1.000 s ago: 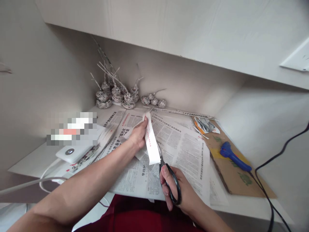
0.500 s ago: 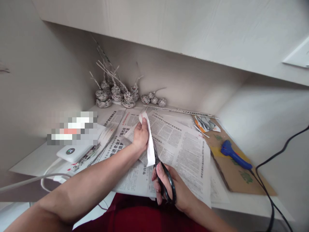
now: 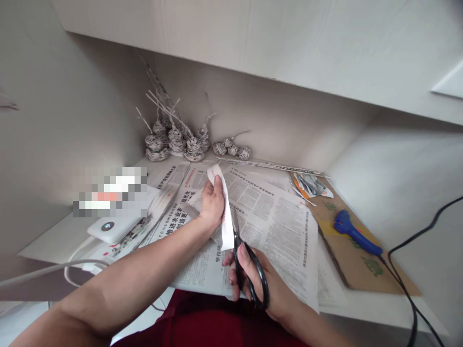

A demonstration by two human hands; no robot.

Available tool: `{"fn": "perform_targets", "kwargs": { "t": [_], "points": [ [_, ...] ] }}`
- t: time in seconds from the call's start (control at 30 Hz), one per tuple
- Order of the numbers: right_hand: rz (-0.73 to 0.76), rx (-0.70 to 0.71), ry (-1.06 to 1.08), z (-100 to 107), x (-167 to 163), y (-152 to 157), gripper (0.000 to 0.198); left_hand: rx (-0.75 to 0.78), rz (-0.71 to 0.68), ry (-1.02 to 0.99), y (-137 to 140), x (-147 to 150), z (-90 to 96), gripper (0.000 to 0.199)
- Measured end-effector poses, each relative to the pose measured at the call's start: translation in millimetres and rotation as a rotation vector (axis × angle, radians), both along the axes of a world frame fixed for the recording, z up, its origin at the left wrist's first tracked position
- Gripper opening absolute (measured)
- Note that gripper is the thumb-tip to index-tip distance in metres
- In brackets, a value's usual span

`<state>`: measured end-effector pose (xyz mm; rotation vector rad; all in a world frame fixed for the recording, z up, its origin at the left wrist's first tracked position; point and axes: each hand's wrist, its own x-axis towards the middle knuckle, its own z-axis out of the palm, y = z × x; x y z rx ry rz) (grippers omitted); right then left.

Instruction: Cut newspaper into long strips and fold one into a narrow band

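My left hand pinches a narrow white paper strip with faint red print near its top end. The thumb lies on the strip, which hangs lengthwise toward me. A pair of black-handled scissors is in my right hand, fingers through the loops. Its blades point away from me, right along the strip's lower right edge; whether they touch the paper I cannot tell. Beneath both hands, printed newspaper sheets cover the worktop.
Several woven paper gourds and small woven balls stand at the back wall, with thin paper rods alongside. On the right, a blue glue gun with a black cord lies on cardboard. A white power bank sits left.
The view has shifted slightly, moving the scene a little to the right. The scissors' handles are spread slightly wider, and both hands stay near the same place on the strip.
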<state>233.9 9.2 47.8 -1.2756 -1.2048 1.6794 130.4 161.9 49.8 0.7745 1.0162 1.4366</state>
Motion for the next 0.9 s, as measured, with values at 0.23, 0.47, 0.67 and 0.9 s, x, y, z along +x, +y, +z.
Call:
{"fn": "perform_targets", "kwargs": {
  "t": [0.23, 0.47, 0.67, 0.9],
  "points": [
    [-0.035, -0.024, 0.022, -3, 1, 0, 0.07, 0.122, 0.046, 0.096, -6, 4, -1.0, 0.026],
    [-0.119, 0.01, -0.02, -2, -6, 7, 0.068, 0.087, 0.023, 0.108, -7, 6, -5.3, 0.031],
    [-0.149, 0.031, 0.002, 1, -5, 6, 0.069, 0.085, 0.009, 0.107, -3, 4, -4.7, 0.03],
    [-0.09, -0.008, -0.002, -3, 0, 5, 0.069, 0.105, 0.001, 0.105, -5, 4, -2.9, 0.028]
  ]
}}
